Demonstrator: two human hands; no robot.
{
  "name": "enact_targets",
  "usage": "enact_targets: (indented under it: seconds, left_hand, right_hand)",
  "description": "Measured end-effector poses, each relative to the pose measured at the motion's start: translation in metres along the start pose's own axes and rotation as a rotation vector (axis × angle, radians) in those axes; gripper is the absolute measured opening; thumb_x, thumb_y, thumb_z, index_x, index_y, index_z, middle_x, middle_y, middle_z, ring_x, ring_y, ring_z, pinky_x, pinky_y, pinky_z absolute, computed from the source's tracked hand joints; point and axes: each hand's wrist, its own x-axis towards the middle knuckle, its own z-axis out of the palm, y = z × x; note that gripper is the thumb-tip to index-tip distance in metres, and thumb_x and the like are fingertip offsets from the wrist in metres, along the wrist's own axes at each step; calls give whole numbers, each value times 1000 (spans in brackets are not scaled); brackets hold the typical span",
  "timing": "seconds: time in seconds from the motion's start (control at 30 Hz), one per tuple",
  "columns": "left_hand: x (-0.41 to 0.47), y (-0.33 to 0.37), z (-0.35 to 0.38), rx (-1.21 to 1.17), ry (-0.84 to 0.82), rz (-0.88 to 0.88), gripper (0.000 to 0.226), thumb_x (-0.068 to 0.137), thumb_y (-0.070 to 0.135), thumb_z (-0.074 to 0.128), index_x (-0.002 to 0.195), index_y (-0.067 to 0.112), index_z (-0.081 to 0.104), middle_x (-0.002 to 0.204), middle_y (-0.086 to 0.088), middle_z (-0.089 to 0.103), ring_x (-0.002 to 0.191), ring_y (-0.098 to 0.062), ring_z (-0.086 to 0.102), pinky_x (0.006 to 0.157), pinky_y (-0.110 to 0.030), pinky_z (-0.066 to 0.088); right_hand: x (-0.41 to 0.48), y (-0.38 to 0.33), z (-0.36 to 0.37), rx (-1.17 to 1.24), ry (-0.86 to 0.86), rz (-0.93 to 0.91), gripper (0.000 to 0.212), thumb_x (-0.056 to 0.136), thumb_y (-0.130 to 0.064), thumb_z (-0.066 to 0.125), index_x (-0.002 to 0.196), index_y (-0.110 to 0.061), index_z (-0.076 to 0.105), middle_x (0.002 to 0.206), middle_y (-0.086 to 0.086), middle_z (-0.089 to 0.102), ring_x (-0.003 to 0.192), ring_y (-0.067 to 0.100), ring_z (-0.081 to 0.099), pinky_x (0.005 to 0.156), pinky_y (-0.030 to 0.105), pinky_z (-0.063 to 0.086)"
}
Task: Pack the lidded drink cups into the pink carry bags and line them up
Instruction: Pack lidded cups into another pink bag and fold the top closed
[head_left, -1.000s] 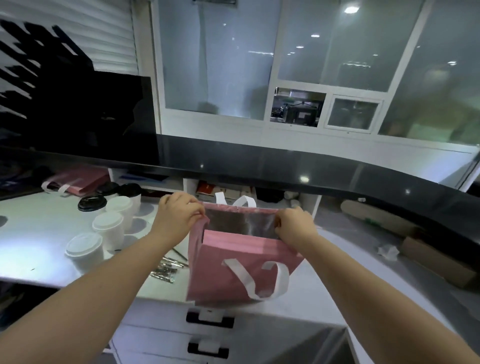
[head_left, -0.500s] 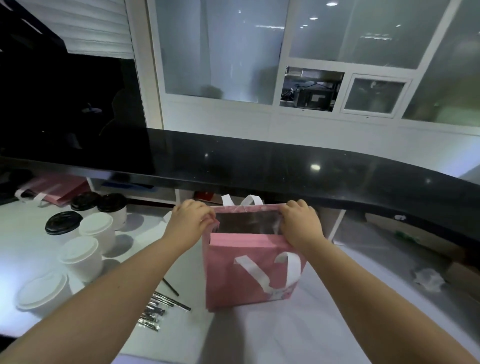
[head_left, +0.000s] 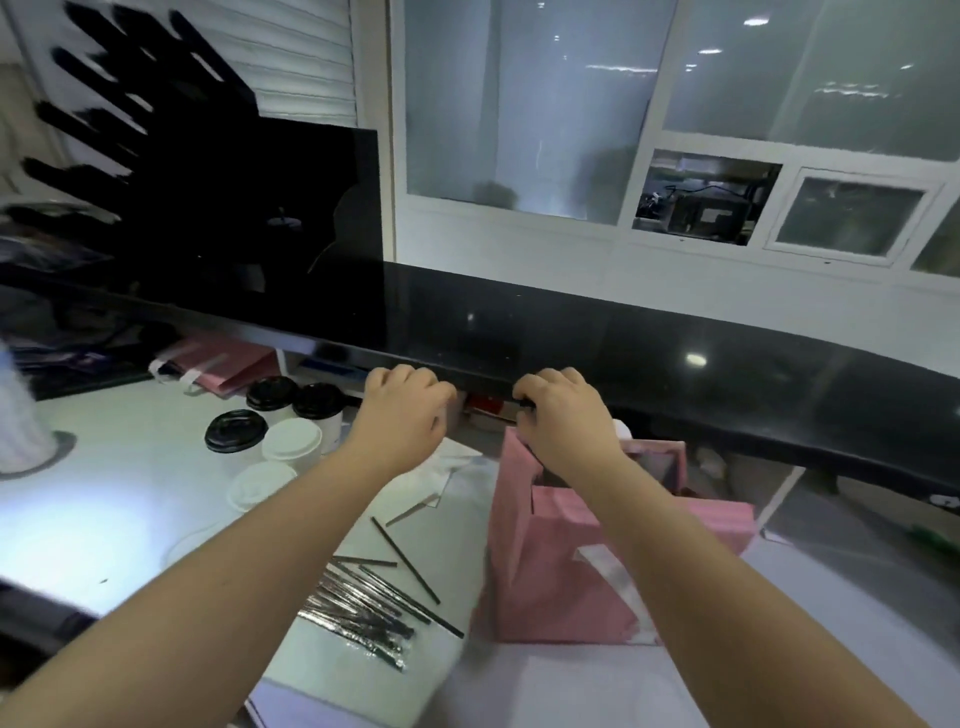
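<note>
A pink carry bag (head_left: 545, 566) with a white handle stands open on the white counter (head_left: 104, 509), right of centre. My right hand (head_left: 563, 421) hovers with curled fingers at the bag's upper left corner; its grip on the rim is hidden. To the left, my left hand (head_left: 405, 410) hangs loosely curled, off the bag and holding nothing. Further left stand lidded cups: black lids (head_left: 236, 430) (head_left: 271, 393) (head_left: 318, 401) and white lids (head_left: 292, 439) (head_left: 262, 486).
A black raised ledge (head_left: 675, 353) runs just beyond both hands. Wrapped black straws (head_left: 374, 608) lie beside the bag's left side. Flat pink bags (head_left: 218, 364) lie under the ledge at the back left. A white stack (head_left: 21, 431) stands at the far left.
Both hands have come off the bag's top rim and risen toward the ledge, shifting left. The bag stays standing on the counter and now lies right of my hands.
</note>
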Motion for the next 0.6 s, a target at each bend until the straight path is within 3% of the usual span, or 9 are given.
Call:
enact_targets:
  seconds: [0.2,0.47,0.6]
  left_hand:
    - [-58,-73,-6,91,22,-194,33,77,29,65,110,24,64,106,-1,62,103,-29,53,86,-43,36]
    - [-160,-163,-1,104,-106,-556,35,81,29,64,116,28,62,116,2,61,113,-28,49,90,-41,33]
    - [-204,-191,5,143,-129,-668,35,74,19,68,109,24,68,106,-1,66,103,-31,54,86,-44,36]
  right_hand:
    - [16,-81,46,114,-45,-119,31,90,-18,54,120,-22,59,115,-1,60,107,22,48,89,36,45]
    - [5,-179,124,247,-247,-244,28,87,-19,56,115,-17,62,117,5,62,110,27,49,90,39,44]
    - [0,-229,159,289,-388,-337,44,81,-31,63,123,-20,57,119,4,56,115,29,45,93,40,42]
